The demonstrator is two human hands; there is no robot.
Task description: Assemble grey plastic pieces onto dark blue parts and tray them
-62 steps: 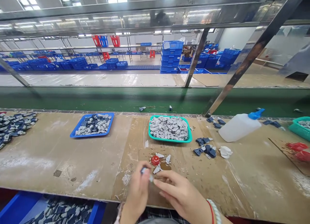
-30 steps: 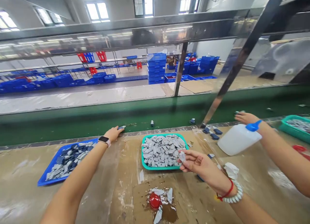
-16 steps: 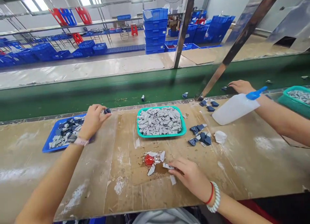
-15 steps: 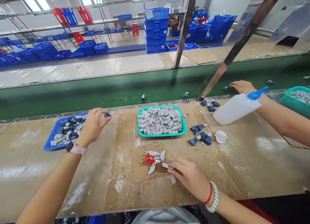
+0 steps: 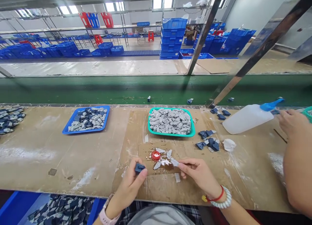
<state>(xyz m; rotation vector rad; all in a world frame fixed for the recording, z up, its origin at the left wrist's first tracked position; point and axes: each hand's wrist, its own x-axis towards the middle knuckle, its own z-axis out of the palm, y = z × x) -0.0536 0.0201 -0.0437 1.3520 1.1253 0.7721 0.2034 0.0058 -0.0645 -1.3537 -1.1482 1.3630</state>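
Note:
My left hand (image 5: pixel 130 182) pinches a small dark blue piece (image 5: pixel 139 168) between thumb and fingers, above the table's front edge. My right hand (image 5: pixel 198 173) holds a grey chip (image 5: pixel 174 162) by its end, just over a brown cardboard sheet (image 5: pixel 158 186). On that sheet, close to the chip, sit a red round cap (image 5: pixel 156 156) and a few loose grey chips in a brown stain. Further back stand a teal tray (image 5: pixel 170 135) heaped with grey chips and a blue tray (image 5: pixel 85 131) of mixed pieces.
A white squeeze bottle with a blue nozzle (image 5: pixel 247 119), dark blue pieces (image 5: pixel 208 143) and a crumpled white tissue (image 5: pixel 229 145) lie to the right. A co-worker's arm (image 5: pixel 297 160) enters at right. A green conveyor belt (image 5: pixel 97 90) runs behind the bench.
My left hand has come back from the blue tray toward me with the dark blue piece. My right hand has raised the grey chip from the cardboard. The co-worker's hand has moved right.

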